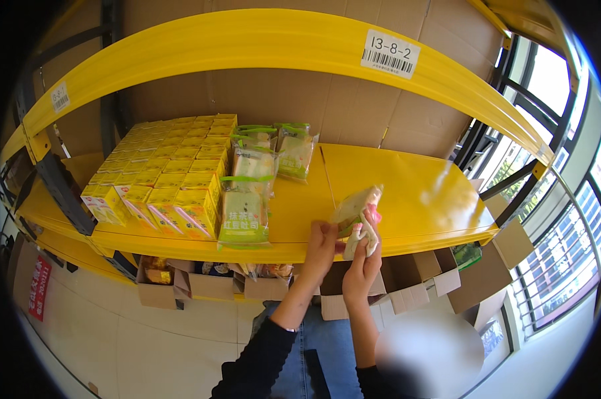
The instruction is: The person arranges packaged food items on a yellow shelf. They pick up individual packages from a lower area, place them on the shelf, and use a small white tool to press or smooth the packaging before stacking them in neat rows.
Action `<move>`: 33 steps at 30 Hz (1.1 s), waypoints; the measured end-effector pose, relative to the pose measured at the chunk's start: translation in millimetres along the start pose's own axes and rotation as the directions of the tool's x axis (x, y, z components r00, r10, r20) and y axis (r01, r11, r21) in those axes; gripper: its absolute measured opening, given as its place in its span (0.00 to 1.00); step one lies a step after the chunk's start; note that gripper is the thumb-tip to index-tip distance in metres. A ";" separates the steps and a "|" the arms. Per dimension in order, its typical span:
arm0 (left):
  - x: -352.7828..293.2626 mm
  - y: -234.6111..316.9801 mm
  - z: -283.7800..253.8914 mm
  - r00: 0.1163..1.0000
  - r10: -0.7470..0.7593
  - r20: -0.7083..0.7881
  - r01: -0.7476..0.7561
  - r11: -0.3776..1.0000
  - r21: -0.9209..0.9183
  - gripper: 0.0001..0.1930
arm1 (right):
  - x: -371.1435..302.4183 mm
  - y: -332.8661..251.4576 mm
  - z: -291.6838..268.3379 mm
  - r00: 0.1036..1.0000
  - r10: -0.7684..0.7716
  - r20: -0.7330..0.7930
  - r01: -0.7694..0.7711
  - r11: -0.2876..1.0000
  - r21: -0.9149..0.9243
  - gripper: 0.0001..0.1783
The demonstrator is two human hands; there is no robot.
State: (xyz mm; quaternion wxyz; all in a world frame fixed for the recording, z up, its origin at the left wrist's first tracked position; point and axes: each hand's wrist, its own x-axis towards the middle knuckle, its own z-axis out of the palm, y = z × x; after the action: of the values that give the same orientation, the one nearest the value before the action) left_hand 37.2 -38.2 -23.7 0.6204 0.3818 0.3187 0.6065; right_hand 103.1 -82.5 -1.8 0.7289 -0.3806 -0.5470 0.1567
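The right grip (361, 267) grasps a pale cloth (364, 235) against a clear packet (353, 207), which tilts just above it over the yellow shelf (420, 189). The left grip (322, 243) meets the packet's near left edge; whether it pinches, I cannot tell. More packets (247, 203) lie left of both grips.

the head view is a wide fisheye worn on the person's head, close before the front edge of the yellow shelf (406, 179). it faces forward and down over that edge — as far as the cardboard (260, 93) behind the back edge, and below to the floor (167, 332). the lens bows the upper beam (274, 40) upward and the shelf's front edge downward. beyond the right end it takes in a window (553, 266); the left hand (323, 246) and right hand (361, 269) sit near mid-view — nearer than the back edge.
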 end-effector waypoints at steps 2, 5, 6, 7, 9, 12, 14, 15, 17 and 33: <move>-20.6 10.2 1.0 0.978 -0.190 0.082 0.192 0.981 -0.023 0.17 | 15.0 -9.4 -5.1 0.988 -0.082 0.131 0.087 0.996 -0.033 0.17; -28.0 1.1 3.2 0.938 -0.205 0.278 0.260 0.949 -0.177 0.21 | 27.7 -25.3 -4.6 0.926 -0.087 0.367 0.192 0.946 -0.261 0.20; -28.3 -2.5 5.3 0.922 -0.159 0.352 0.257 0.933 -0.251 0.23 | 29.4 -28.1 -6.2 0.891 -0.073 0.448 0.250 0.902 -0.351 0.20; -30.6 3.2 7.5 0.882 -0.119 0.456 0.330 0.846 -0.419 0.24 | 29.5 -28.5 -8.2 0.867 -0.002 0.499 0.257 0.858 -0.445 0.21; -28.4 -15.2 4.3 0.879 -0.103 0.465 0.363 0.777 -0.515 0.24 | 24.1 -16.8 -11.0 0.865 0.053 0.498 0.256 0.808 -0.531 0.19; -31.3 -27.6 0.2 0.870 -0.053 0.491 0.351 0.766 -0.539 0.25 | 13.5 -21.7 -17.0 0.877 0.149 0.457 0.209 0.738 -0.642 0.16; -34.0 -24.9 2.4 0.831 -0.184 0.525 0.406 0.846 -0.345 0.24 | 11.4 -22.2 -32.6 0.900 0.199 0.387 0.121 0.740 -0.661 0.13; -34.7 -20.9 5.7 0.788 -0.334 0.516 0.466 0.873 -0.146 0.24 | 14.5 -21.8 -42.8 0.907 0.297 0.298 -0.080 0.817 -0.571 0.17; -43.9 -11.3 10.5 0.771 -0.533 0.348 0.441 0.841 0.313 0.20 | 19.5 -24.0 -59.0 0.957 0.280 0.073 -0.233 0.895 -0.382 0.12; -12.6 36.5 -4.0 0.849 0.431 0.307 -0.375 0.080 0.924 0.16 | 49.8 7.9 -69.4 0.870 0.369 0.327 -0.003 0.668 -0.744 0.30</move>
State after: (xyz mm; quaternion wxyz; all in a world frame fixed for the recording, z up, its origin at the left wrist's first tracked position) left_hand 14.4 -51.4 4.9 0.0453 0.7389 0.5197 0.4266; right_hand 185.7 -71.8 18.6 0.3503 -0.6444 -0.6741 0.0881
